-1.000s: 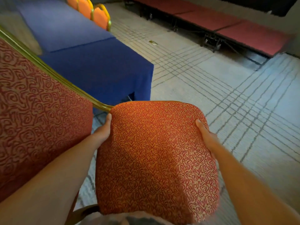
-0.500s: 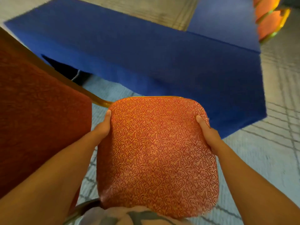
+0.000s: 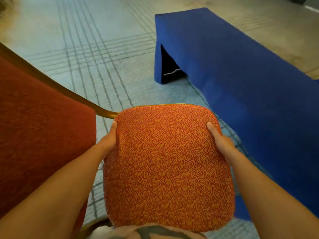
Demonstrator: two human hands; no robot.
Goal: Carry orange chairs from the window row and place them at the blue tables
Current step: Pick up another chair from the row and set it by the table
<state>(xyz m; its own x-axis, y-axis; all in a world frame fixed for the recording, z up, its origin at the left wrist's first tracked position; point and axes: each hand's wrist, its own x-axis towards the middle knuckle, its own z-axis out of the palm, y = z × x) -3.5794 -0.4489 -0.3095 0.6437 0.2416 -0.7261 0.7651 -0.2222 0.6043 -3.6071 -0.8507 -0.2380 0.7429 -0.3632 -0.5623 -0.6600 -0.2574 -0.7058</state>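
I hold an orange chair (image 3: 165,163) with a swirl-patterned seat cushion in front of my chest, lifted off the floor. My left hand (image 3: 107,139) grips the seat's left edge and my right hand (image 3: 220,143) grips its right edge. The chair's red backrest (image 3: 39,135) with a gold frame fills the left side of the view. A blue-clothed table (image 3: 241,69) stands ahead and to the right, its near end showing a dark gap in the cloth. The chair's legs are hidden beneath the seat.
Pale carpet (image 3: 96,54) with dark crossing lines spreads ahead and to the left of the table. The table's long side runs along my right, close to my right forearm.
The view has swung left: the blue table has slid from the centre to the right, and the orange chairs behind it are out of sight. Both hands keep the same grip.
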